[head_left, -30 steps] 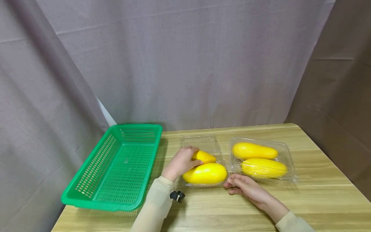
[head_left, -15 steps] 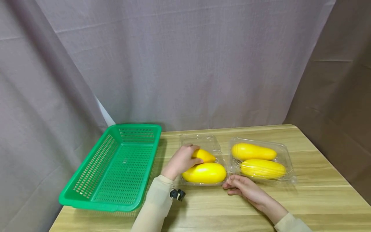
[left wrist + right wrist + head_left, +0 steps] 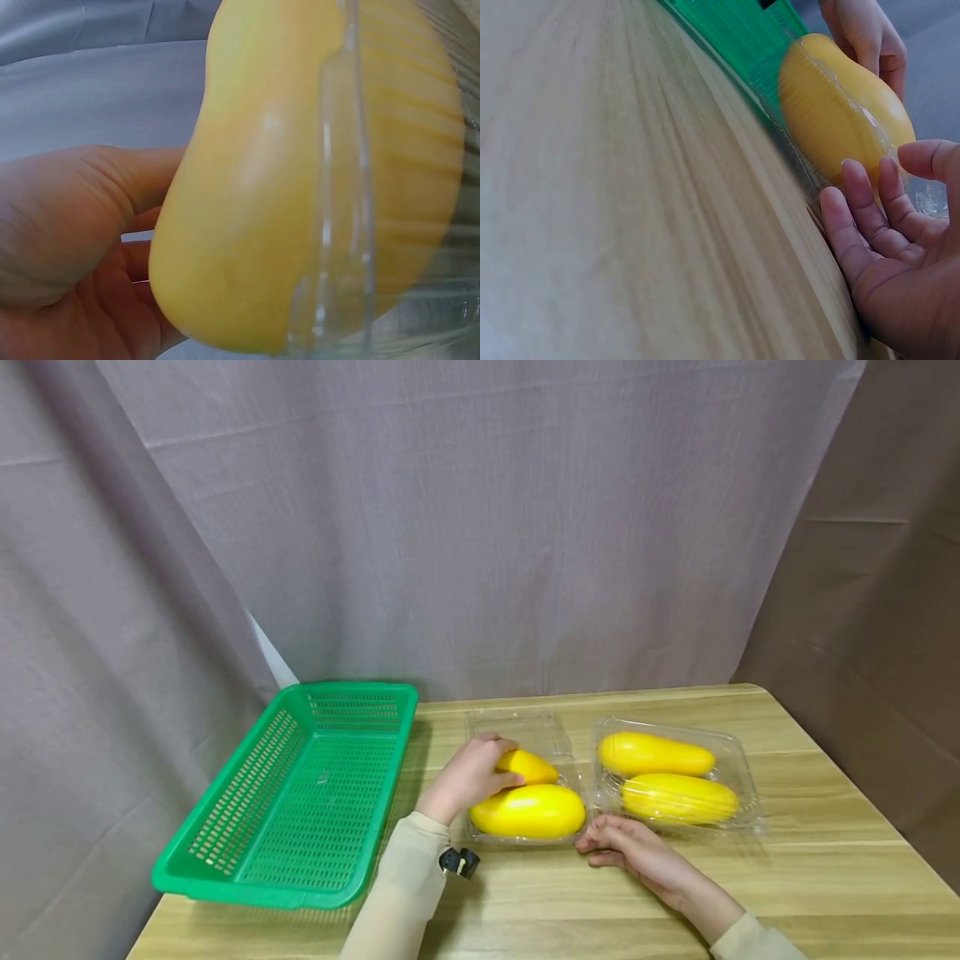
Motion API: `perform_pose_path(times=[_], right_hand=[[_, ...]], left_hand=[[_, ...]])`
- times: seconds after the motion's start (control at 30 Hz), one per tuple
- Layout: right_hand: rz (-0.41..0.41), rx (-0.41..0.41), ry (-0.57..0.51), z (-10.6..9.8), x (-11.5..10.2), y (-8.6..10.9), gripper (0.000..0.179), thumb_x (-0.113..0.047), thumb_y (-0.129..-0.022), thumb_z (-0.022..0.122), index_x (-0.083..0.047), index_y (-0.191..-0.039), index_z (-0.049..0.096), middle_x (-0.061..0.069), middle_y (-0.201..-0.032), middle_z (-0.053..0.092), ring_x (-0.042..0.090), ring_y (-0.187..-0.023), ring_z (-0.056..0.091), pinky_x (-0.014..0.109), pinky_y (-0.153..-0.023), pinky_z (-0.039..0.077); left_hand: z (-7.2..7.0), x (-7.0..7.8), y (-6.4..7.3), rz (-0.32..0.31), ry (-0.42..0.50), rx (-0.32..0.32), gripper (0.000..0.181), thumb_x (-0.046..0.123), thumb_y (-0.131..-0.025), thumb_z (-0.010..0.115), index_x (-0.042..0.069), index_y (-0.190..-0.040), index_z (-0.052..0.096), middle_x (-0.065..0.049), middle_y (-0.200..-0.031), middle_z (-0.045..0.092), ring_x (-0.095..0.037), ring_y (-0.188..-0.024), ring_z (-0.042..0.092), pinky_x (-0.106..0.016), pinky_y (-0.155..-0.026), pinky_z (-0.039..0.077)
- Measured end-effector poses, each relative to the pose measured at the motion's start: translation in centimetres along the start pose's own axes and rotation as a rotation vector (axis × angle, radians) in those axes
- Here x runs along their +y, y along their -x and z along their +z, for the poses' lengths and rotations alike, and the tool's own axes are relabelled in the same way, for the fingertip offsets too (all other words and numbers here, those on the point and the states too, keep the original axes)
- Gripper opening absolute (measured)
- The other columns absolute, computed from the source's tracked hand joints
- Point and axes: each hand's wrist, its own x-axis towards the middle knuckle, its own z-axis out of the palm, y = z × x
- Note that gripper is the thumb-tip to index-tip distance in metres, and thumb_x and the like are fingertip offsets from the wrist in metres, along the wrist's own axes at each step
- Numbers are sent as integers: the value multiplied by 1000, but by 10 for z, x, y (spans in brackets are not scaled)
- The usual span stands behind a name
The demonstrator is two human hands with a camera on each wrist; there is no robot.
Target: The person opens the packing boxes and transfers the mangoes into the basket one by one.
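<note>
My left hand (image 3: 467, 778) grips the left end of the rear yellow papaya (image 3: 534, 767), which lies in an opened clear plastic container (image 3: 573, 768). A second papaya (image 3: 528, 812) sits in front of it in the same container, and its near side fills much of the left wrist view. Part of the rear papaya is hidden by my fingers. My right hand (image 3: 633, 853) is at the container's front right corner, with thumb and fingertips pinching its edge; the right wrist view shows the fingers (image 3: 866, 217) bent beside the plastic wall.
A green perforated basket (image 3: 300, 893) stands on the left of the wooden table (image 3: 810, 877). To the right is another clear container (image 3: 731, 747) with a rear papaya (image 3: 656, 753) and a front papaya (image 3: 679, 798) inside. A grey curtain (image 3: 525, 527) hangs behind.
Both hands keep their places on the papaya and the container's corner. Only a slight shift of the head view shows.
</note>
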Motion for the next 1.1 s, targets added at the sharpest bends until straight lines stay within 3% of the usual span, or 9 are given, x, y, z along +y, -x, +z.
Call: perform_pose_path(times=[0.3,0.73,1.1], right_hand=[[-12,-5,-12,0,0,1,20,-19,-109,45,-4,-110,59,7,-111,65,14,-107,63,29,-95,53],[-3,14,-18,1,1,-1,23,-19,-108,46,-1,-111,60,7,-111,65,13,-105,63,28,-96,52],[-36,-5,-37,-1,1,1,21,-18,-109,45,-4,-109,61,7,-110,65,13,-105,64,29,-96,52]], left_hand=[[-1,1,-1,29,-27,-8,46,23,-91,77,0,-129,66,-12,-121,67,-25,-109,63,-36,-98,51],[-7,9,-5,7,-51,-12,44,23,-90,79,2,-127,68,-10,-122,67,-23,-108,62,-34,-96,51],[-27,15,-13,36,-70,40,43,14,-87,80,-1,-125,68,-13,-119,67,-27,-106,62,-37,-94,52]])
